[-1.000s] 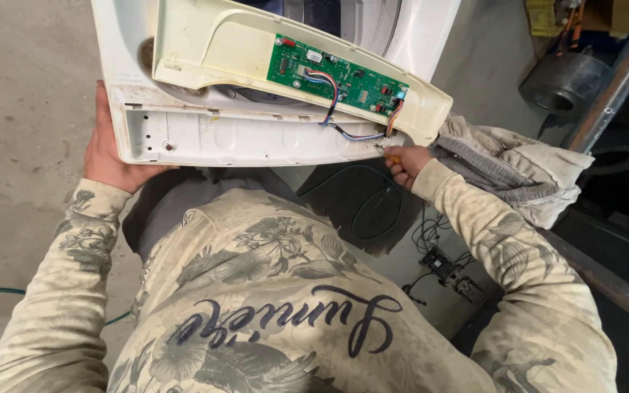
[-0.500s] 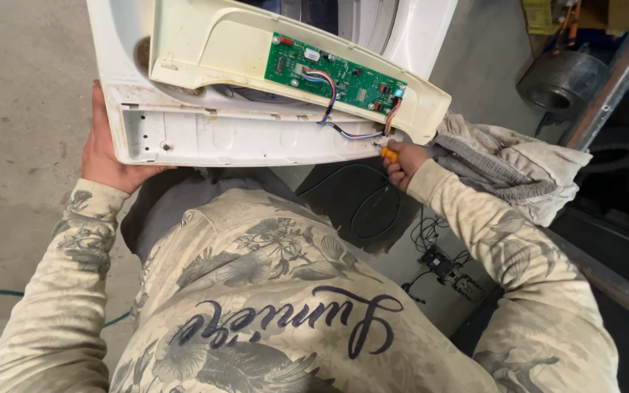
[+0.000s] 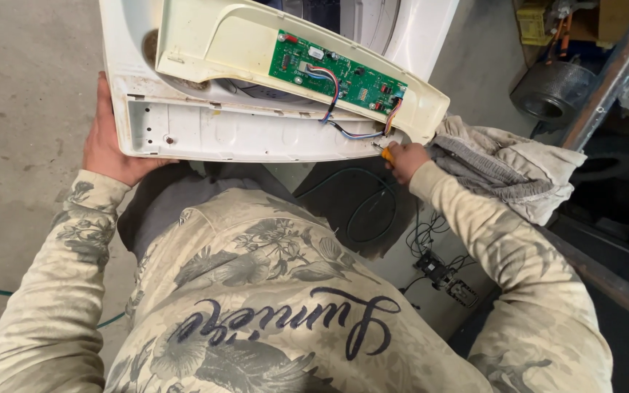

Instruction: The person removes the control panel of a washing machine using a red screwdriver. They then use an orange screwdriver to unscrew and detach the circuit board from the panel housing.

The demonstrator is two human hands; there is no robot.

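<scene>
A white washing-machine top cover (image 3: 256,135) is tilted up in front of me. Its cream control panel (image 3: 212,36) is flipped over, showing a green circuit board (image 3: 340,73) with coloured wires (image 3: 333,109) running down to the cover's edge. My left hand (image 3: 107,142) grips the cover's left corner. My right hand (image 3: 405,160) is closed on a tool with an orange handle (image 3: 386,153) at the cover's right corner, just under the wires. The tool's tip is hidden.
A crumpled grey cloth (image 3: 504,167) lies right of the panel. A metal drum-like part (image 3: 551,91) and a slanted metal bar (image 3: 613,69) stand at the far right. Black cables and a plug block (image 3: 445,276) hang below. Grey concrete floor (image 3: 23,87) lies left, with a green cable.
My right hand with the orange-handled tool has shifted slightly up against the cover's right corner. The left hand and the cover stay put.
</scene>
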